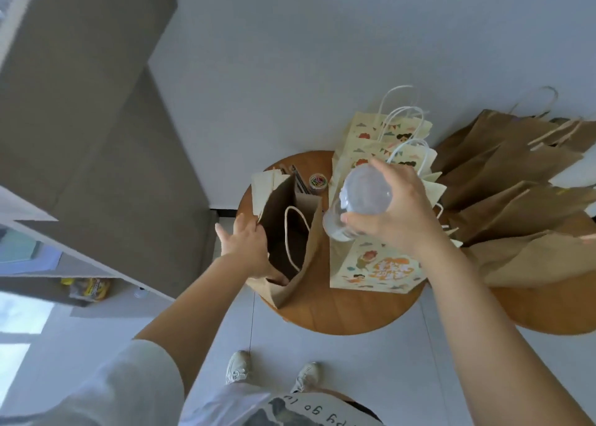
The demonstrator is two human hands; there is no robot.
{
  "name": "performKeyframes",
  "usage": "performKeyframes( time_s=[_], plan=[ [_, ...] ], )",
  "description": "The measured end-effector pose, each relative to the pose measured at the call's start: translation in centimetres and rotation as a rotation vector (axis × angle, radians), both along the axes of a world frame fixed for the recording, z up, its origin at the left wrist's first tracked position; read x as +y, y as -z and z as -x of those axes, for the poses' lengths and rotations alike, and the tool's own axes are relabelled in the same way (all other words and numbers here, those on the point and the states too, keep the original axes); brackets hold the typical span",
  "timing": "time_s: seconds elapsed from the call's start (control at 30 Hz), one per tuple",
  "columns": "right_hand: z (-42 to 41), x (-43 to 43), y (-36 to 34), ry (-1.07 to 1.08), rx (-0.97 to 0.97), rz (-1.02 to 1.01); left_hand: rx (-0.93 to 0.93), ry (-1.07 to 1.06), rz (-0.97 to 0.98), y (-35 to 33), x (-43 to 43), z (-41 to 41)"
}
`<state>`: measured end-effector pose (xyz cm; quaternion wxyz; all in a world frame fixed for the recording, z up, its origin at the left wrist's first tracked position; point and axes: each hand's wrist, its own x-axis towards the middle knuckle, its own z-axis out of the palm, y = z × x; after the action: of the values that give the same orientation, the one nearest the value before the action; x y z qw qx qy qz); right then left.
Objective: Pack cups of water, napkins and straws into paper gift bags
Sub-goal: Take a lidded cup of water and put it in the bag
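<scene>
An open brown paper bag [301, 264] stands on the round wooden table [348, 309]. My left hand [250, 248] holds its left rim, fingers curled inside the mouth. My right hand [396, 209] grips a clear plastic cup with a lid [358, 199] in the air, just right of and above the bag's opening. Cream napkins [263, 187] lie behind the bag. A small box with straws [301, 183] stands behind it too.
Printed cream gift bags [380, 141] lie stacked on the table's right side, one [374, 269] nearest me. Flat brown bags [516, 193] cover a second wooden table at right. A tape roll [318, 180] sits at the back. A grey cabinet stands left. My shoes are below.
</scene>
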<state>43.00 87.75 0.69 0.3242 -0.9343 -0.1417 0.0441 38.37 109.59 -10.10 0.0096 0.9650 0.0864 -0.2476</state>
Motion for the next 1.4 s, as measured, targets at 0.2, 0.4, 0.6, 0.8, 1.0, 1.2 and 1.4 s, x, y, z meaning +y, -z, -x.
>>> performKeyframes(
  time_s=[0.2, 0.4, 0.6, 0.8, 1.0, 1.2, 1.4],
  plan=[
    [-3.9, 2.0, -1.3, -0.136, -0.064, -0.025, 0.034, 0.209, -0.085, -1.2, 1.0, -1.3],
    [-4.0, 5.1, 3.8, -0.2, 0.151, 0.008, -0.009, 0.251, -0.085, -1.1, 2.1, -2.3],
    [-3.8, 4.6, 7.0, -0.169, 0.089, 0.242, -0.039, -0.123, 0.203, -1.2, 3.6, -3.0],
    [-3.1, 4.1, 6.4, -0.549, 0.031, 0.539, -0.141, -0.244, 0.408, -1.0, 4.1, -4.5],
    [-4.1, 7.6, 7.2, -0.761, 0.094, 0.734, -0.116, -0.107, 0.401, -0.2, 3.7, -5.0],
    [-6.7, 11.7, 12.5, -0.54, 0.468, 0.8, -0.054, -0.033, 0.376, 0.7, 4.3, -4.6],
    [-6.3, 13.0, 17.3, -0.474, 0.591, 0.836, -0.014, 0.091, 0.257, 0.4, 4.8, -5.0]
  ],
)
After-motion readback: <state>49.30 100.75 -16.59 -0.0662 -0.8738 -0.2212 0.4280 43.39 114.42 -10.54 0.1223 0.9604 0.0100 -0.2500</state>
